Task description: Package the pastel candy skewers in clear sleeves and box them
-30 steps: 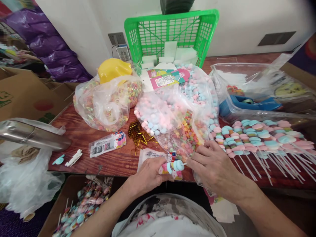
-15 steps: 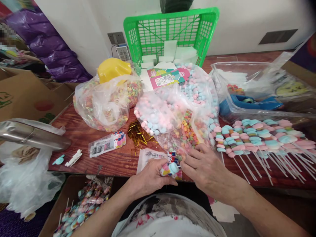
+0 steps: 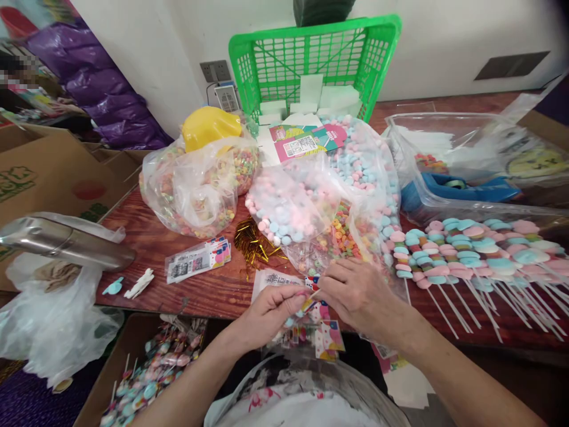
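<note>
Red-brown wood-grained desk [image 3: 146, 237] carries the work, and both hands meet at its near edge. Left hand [image 3: 272, 311] is closed, thumb pressed against the fingers, with hold of a clear plastic packet printed in bright colours [image 3: 310, 305]; its contents are largely hidden. Right hand [image 3: 360, 299] has its fingers curled in at the packet's end, beside a thin pale strip; whether it grips either cannot be told. Just beyond the hands lies a clear bag of multicoloured ring sweets [image 3: 343, 231], against a clear bag of round pink and pale-blue sweets [image 3: 287, 198]. Gold metallic tinsel strips [image 3: 255, 244] lie to the left, near flat printed plastic sachets [image 3: 198, 261]. Pink and blue sweet skewers on white sticks [image 3: 471, 255] lie in a row on the right. Below the desk, at left, an open brown cardboard box [image 3: 116, 353] holds finished-looking sweet sticks.
</note>
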The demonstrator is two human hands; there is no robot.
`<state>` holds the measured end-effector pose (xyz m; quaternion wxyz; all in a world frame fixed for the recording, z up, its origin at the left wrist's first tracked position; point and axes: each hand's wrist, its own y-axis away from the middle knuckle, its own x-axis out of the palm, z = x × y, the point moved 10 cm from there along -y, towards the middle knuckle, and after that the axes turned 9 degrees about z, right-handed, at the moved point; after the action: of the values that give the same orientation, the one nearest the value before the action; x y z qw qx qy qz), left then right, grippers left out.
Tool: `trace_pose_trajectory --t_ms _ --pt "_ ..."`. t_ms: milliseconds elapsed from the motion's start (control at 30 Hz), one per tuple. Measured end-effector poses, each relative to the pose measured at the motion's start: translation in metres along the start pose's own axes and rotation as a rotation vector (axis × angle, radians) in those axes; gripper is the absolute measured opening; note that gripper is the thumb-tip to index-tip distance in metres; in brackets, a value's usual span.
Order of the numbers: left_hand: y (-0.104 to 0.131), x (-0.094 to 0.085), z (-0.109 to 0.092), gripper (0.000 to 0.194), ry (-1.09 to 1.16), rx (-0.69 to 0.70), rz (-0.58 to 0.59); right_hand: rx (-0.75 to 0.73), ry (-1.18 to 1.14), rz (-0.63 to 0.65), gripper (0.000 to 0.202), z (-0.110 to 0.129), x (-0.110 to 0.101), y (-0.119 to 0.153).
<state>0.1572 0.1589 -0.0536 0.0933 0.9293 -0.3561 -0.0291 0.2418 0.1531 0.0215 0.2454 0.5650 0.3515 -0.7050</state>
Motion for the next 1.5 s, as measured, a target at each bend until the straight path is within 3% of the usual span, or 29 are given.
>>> trace_pose_trajectory --t_ms 167,267,367,433,533,633,733,833,933,1033,1133,1200,1367,1500 --pt "-0.002 -0.017 -0.006 0.031 -0.047 0.113 -0.246 0.043 -0.179 -0.038 0.022 0.007 0.007 -0.009" --pt "0.003 -0.029 -0.014 0.029 -0.089 0.185 -0.387 0.133 -0.391 -0.225 0.024 -0.003 0.001 -0.001" --pt "0.017 -0.058 -0.01 0.026 0.052 0.166 -0.559 0.229 -0.483 -0.411 0.034 -0.01 -0.003 0.021" --pt "0.029 -0.081 -0.002 0.027 0.203 0.134 -0.665 0.21 -0.424 -0.315 0.035 0.004 0.012 0.026" --pt "0.042 -0.104 0.006 0.028 0.351 0.138 -0.763 0.079 -0.298 -0.005 0.026 0.037 0.057 0.022" --pt "0.044 -0.105 0.015 0.029 0.447 0.132 -0.777 0.039 -0.24 0.107 0.022 0.046 0.084 0.015" --pt "0.039 -0.092 0.026 0.029 0.49 0.1 -0.723 0.043 -0.245 0.105 0.018 0.036 0.093 0.001" --pt "0.035 -0.083 0.034 0.029 0.488 0.083 -0.667 0.056 -0.203 0.052 0.013 0.022 0.093 -0.011" --pt "0.037 -0.085 0.036 0.028 0.506 0.092 -0.675 0.118 -0.155 0.024 0.014 0.007 0.092 -0.015" --pt "0.04 -0.09 0.032 0.028 0.532 0.123 -0.709 0.148 -0.098 -0.062 0.021 0.004 0.075 -0.009" --pt "0.043 -0.094 0.029 0.031 0.544 0.121 -0.744 0.104 -0.127 -0.124 0.027 0.018 0.051 0.002" --pt "0.043 -0.095 0.03 0.033 0.549 0.112 -0.757 0.056 -0.185 -0.054 0.028 0.033 0.047 0.006" --pt "0.041 -0.092 0.032 0.03 0.539 0.121 -0.76 -0.073 -0.162 0.147 0.026 0.068 0.076 0.01" --pt "0.042 -0.085 0.031 0.028 0.519 0.133 -0.733 -0.051 -0.137 0.112 0.027 0.063 0.093 0.01"
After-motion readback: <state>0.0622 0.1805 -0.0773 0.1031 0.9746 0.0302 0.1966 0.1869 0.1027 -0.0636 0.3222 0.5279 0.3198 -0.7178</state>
